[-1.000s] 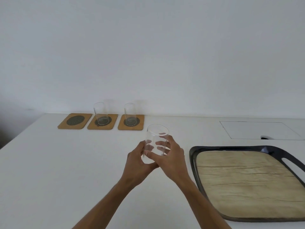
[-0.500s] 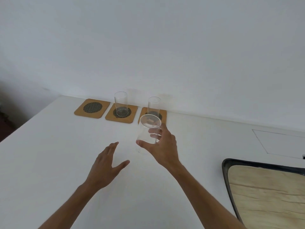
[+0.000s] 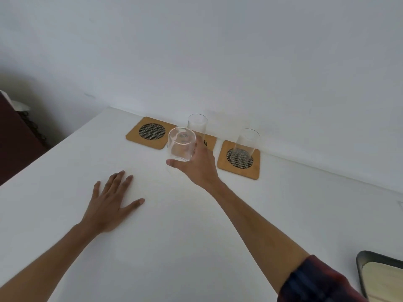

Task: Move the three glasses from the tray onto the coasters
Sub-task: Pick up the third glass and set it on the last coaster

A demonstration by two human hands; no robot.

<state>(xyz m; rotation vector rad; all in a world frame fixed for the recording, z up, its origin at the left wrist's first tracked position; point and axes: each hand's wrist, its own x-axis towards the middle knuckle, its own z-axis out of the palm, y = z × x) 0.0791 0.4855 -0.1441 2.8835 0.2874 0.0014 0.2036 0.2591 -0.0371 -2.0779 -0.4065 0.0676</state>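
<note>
My right hand (image 3: 199,164) grips a clear glass (image 3: 181,144) and holds it above the white counter, just in front of the row of wooden coasters. The left coaster (image 3: 150,132) is bare. A second glass (image 3: 198,124) stands on the middle coaster (image 3: 209,141), partly hidden behind my hand. A third glass (image 3: 246,144) stands on the right coaster (image 3: 239,161). My left hand (image 3: 110,203) lies flat on the counter with fingers spread, holding nothing. A corner of the dark tray (image 3: 362,260) with a wood-look insert shows at the bottom right.
The white counter (image 3: 174,236) runs back to a white wall right behind the coasters. Its left edge drops off beside a dark piece of furniture (image 3: 17,140).
My right hand has carried the glass farther toward the coasters. My left hand, which let go of the glass earlier, has settled flat on the counter. The view has swung left, leaving the tray nearly out of frame.
</note>
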